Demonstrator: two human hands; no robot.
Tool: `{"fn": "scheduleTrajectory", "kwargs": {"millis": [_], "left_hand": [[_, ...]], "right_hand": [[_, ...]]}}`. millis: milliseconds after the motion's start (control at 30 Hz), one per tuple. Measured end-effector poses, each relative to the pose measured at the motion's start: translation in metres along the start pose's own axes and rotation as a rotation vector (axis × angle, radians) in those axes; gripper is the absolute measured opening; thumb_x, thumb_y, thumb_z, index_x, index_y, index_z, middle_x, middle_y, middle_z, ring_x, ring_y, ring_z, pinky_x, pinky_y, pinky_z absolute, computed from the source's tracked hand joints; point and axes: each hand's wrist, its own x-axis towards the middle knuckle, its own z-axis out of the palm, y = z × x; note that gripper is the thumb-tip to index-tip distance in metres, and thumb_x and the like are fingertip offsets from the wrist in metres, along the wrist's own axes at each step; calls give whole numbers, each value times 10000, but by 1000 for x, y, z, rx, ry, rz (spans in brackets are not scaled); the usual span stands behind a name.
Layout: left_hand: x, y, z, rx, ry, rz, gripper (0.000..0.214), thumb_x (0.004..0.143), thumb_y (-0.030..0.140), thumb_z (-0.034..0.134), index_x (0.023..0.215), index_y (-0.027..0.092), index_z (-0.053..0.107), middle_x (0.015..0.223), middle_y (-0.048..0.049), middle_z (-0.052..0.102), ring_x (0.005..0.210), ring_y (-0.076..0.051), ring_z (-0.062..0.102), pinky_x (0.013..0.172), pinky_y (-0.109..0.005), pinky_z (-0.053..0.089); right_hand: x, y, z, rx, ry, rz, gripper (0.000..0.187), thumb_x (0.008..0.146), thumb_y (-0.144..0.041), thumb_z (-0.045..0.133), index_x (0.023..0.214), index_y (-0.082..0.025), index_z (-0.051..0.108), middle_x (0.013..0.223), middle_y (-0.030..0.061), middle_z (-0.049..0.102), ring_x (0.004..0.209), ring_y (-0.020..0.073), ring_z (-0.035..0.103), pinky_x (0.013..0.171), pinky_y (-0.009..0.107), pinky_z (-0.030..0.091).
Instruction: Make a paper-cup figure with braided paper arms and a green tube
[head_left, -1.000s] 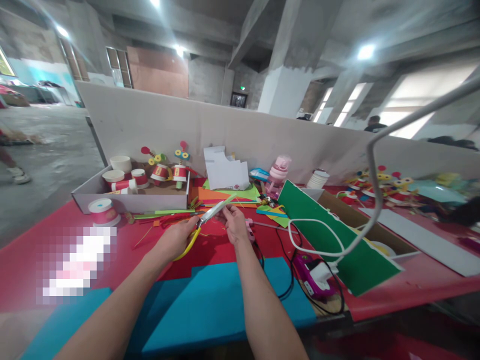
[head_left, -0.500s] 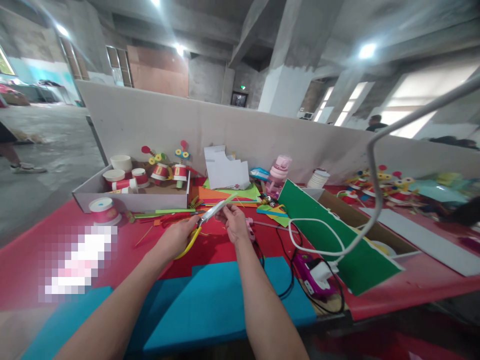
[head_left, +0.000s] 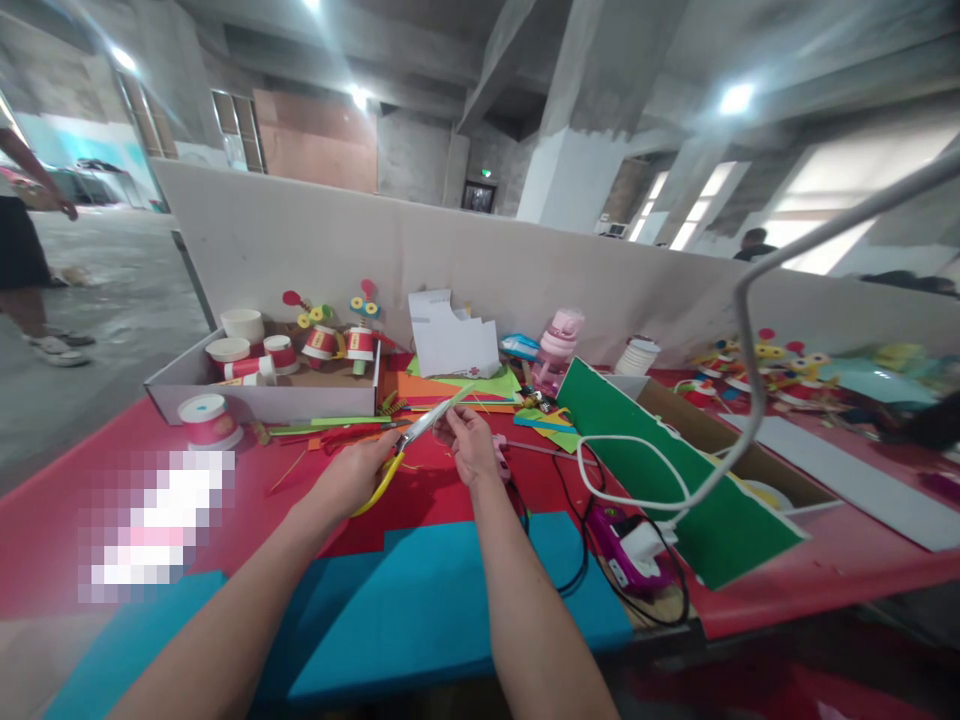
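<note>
My left hand (head_left: 358, 474) is closed round the yellow handle of a pair of scissors (head_left: 388, 486). Its silver blades point up and away to the right, reaching close to my right hand (head_left: 468, 446). The fingers of that hand pinch a thin light-green paper strip (head_left: 460, 396), which lies along the blades. How far the blades are apart is hard to make out. Beneath both hands is red paper on the table, with green and orange strips (head_left: 330, 425) just beyond them.
At the left a white box (head_left: 262, 403) holds paper cups and cup figures; another red-and-white cup (head_left: 208, 422) stands before it. A green board (head_left: 675, 480), a white cable and a purple power strip (head_left: 626, 560) are at the right. Blue sheets (head_left: 420, 610) cover the front edge.
My hands stay nearly in place; the scissor blades and green strip have shifted slightly against each other. At far left, a walking person has come further into view.
</note>
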Motion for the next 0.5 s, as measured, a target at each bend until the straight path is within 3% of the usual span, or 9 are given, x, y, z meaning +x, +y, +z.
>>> {"fn": "scheduleTrajectory", "kwargs": {"millis": [200,500], "left_hand": [[1,0,0,34,-2,0,289,897,240,402,1178,201,461,869,-92,679,760,-240,650,576,-254,355],[0,0,2,86,-30,-3,409,895,239,380,1302,196,394,935,-113,676,801,-256,650,591,-271,386]], "right_hand": [[3,-6,-4,45,38,-24,328,602,-326,818,808,-172,615,672,-27,685,546,107,646,551,222,565],[5,-8,-8,65,71,-48,332,576,-294,835,778,-165,606,635,-35,672,559,94,643,526,182,550]]}}
